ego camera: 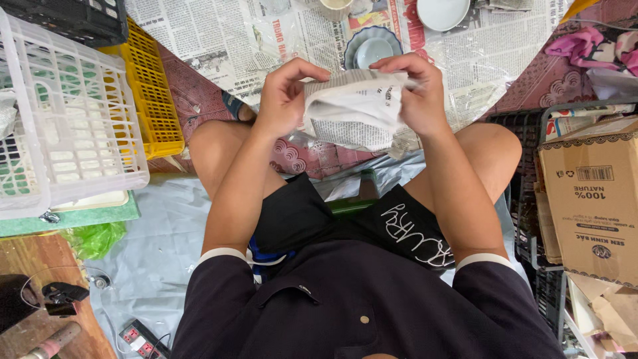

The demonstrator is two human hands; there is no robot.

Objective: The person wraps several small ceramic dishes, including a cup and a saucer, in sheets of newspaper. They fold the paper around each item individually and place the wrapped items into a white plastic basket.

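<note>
Wrapping step, by the look: left hand [282, 100] and right hand [419, 96], fingers closed on newspaper bundle [355, 110]. Next: fold loose edges, judged.

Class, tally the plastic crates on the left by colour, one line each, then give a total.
White crate: 1
Yellow crate: 1
Black crate: 1
Total: 3
</note>
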